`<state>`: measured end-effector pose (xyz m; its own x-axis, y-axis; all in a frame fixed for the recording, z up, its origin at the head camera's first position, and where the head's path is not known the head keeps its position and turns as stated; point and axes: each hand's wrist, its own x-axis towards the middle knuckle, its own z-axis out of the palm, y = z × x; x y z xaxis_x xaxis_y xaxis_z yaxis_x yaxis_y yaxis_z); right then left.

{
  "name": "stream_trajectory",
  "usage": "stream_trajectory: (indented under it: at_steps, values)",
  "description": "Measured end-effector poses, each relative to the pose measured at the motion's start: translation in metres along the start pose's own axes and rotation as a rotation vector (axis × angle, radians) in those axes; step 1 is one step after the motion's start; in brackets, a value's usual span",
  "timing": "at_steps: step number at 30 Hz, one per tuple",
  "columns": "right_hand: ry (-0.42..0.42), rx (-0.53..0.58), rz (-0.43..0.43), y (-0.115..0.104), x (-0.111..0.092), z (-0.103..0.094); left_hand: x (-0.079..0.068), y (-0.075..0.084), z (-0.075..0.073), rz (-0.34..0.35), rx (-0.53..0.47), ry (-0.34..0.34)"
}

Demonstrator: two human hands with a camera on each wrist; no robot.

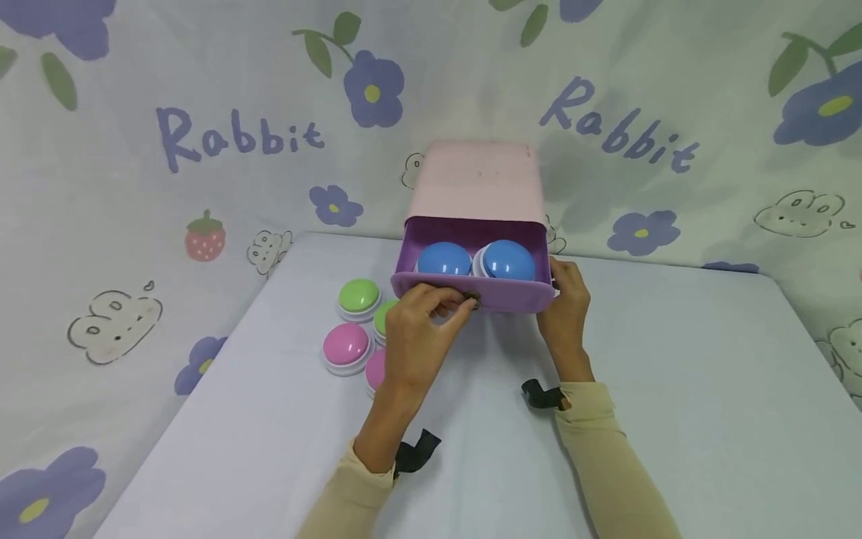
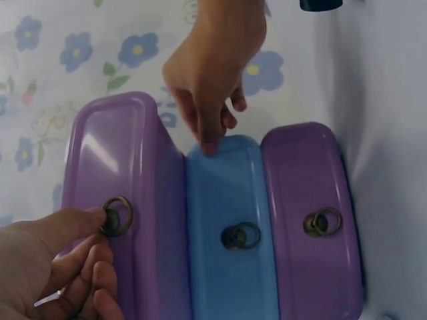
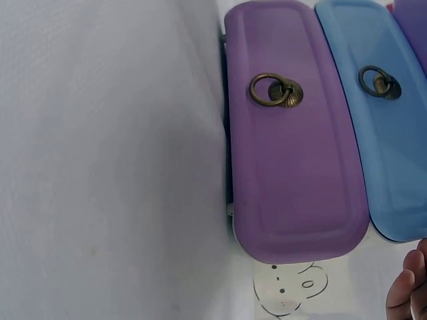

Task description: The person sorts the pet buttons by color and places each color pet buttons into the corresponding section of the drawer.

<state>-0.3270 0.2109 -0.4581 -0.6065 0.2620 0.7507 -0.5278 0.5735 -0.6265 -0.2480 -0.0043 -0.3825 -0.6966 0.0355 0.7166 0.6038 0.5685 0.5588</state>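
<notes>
A pink drawer chest (image 1: pixel 478 176) stands at the back of the table, its top purple drawer (image 1: pixel 515 296) pulled out. Inside that drawer sit two blue-domed buttons (image 1: pixel 509 260) with white bases. My left hand (image 1: pixel 420 329) pinches the drawer's brass ring pull (image 2: pixel 117 217) between thumb and fingertips. At the chest's right side is my right hand (image 1: pixel 566 303); in the left wrist view its thumb, fairly straight, touches the end of the blue middle drawer (image 2: pixel 230 180). The lower purple drawer (image 3: pixel 297 167) is closed, like the blue one.
Green-domed buttons (image 1: pixel 358 296) and pink-domed buttons (image 1: pixel 346 344) lie on the white table (image 1: pixel 673 419) left of the chest, partly covered by my left hand. A patterned cloth (image 1: pixel 242 67) hangs close behind the chest.
</notes>
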Motion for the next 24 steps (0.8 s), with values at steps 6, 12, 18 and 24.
stream_trajectory:
  at_steps: [6, 12, 18, 24]
  values:
    - [0.003, -0.026, 0.016, -0.003, -0.002, -0.002, 0.003, -0.003, 0.002, -0.011, -0.014, -0.023]
    - [-0.014, -0.011, 0.029, -0.003, -0.004, 0.001, 0.007, -0.007, 0.003, -0.013, -0.002, -0.006]
    - [-0.004, -0.015, 0.022, -0.004, -0.004, 0.003, 0.013, -0.011, 0.007, -0.019, 0.004, -0.009]
    - [0.007, -0.017, -0.005, -0.001, -0.003, 0.001, 0.019, -0.015, 0.012, -0.008, -0.024, 0.013]
